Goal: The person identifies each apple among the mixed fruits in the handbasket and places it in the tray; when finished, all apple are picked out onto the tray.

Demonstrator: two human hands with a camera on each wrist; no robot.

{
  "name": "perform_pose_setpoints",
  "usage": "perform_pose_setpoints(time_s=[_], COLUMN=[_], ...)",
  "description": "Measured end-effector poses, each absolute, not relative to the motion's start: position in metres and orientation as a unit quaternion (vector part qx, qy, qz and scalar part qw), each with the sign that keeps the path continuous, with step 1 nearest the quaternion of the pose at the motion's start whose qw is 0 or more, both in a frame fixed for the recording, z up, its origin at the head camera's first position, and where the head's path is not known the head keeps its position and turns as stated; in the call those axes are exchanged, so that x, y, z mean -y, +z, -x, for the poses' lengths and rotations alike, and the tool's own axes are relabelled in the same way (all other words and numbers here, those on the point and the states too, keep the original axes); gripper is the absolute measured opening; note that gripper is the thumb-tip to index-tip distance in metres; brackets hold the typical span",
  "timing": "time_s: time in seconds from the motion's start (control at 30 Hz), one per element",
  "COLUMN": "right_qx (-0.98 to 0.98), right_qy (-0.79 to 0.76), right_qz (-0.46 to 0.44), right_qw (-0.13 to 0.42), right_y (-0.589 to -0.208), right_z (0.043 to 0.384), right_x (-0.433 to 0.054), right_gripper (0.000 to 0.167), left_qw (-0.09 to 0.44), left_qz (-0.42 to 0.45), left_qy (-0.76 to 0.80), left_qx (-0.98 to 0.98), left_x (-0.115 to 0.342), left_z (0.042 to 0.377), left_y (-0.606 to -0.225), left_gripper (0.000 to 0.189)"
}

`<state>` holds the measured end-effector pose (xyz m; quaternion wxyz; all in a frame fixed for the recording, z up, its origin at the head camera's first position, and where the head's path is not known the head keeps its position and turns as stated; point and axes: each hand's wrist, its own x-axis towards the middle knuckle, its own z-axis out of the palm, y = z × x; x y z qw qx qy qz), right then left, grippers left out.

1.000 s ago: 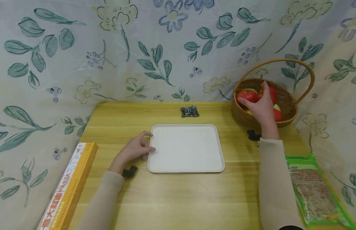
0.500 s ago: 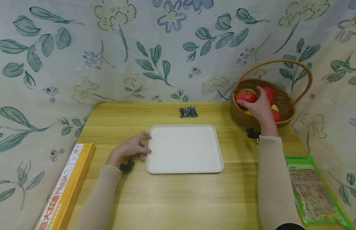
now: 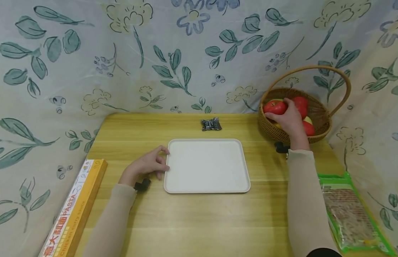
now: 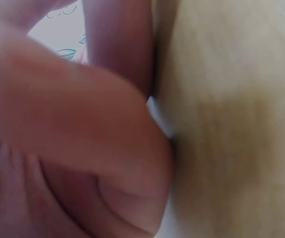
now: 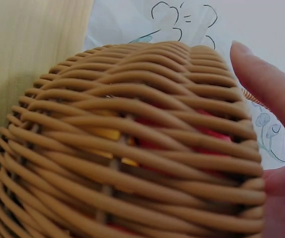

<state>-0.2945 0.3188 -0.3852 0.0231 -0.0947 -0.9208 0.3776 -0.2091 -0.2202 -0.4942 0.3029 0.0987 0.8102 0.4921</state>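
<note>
Gripping red fruit (image 3: pixel 273 107), right hand (image 3: pixel 289 120), box (image 3: pixel 76 207) reading "PASTA"

Home-like corner, though I cannot tell which room: a wood-grain tabletop (image 3: pixel 202 217) enclosed left, far and right by wrinkled flower-printed fabric (image 3: pixel 186 89), with a pasta box (image 3: pixel 75 207) at left and a wicker basket (image 3: pixel 265 128) of red fruit (image 3: pixel 273 107) at far right.

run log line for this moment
left hand: touches white tray | right hand: grips red fruit in basket | black packet: on table
</note>
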Motion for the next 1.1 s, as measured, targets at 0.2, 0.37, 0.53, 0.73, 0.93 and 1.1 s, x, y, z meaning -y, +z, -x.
perform_pose_setpoints(time_s=[0.2,0.37,0.53,0.73,0.93,1.1], right_qx=[0.926,0.928,0.928,0.926,0.923,0.906], right_qy=[0.365,0.360,0.360,0.360,0.364,0.392], right_qz=[0.092,0.096,0.097,0.106,0.117,0.138], right_qw=[0.020,0.019,0.023,0.031,0.051,0.086], right_y=[-0.3846,-0.3831,-0.3831,-0.3846,-0.3879,-0.3847], right_z=[0.2979,0.2991,0.2998,0.3002,0.2989,0.2948], right_x=[-0.3187,-0.3176,-0.3166,-0.3156,-0.3175,-0.3174], right_gripper=[0.108,0.102,0.098,0.096,0.095,0.096], left_qw=[0.304,0.305,0.306,0.309,0.310,0.308], left_qz=[-0.096,-0.094,-0.090,-0.084,-0.084,-0.084], left_qy=[0.494,0.495,0.497,0.500,0.504,0.502], left_qx=[-0.809,-0.808,-0.807,-0.805,-0.802,-0.804], left_x=[0.2199,0.2196,0.2194,0.2190,0.2190,0.2193], left_z=[0.2084,0.2078,0.2071,0.2067,0.2073,0.2072], left_y=[-0.4945,-0.4941,-0.4940,-0.4937,-0.4943,-0.4930], left_gripper=[0.062,0.062,0.062,0.062,0.063,0.062])
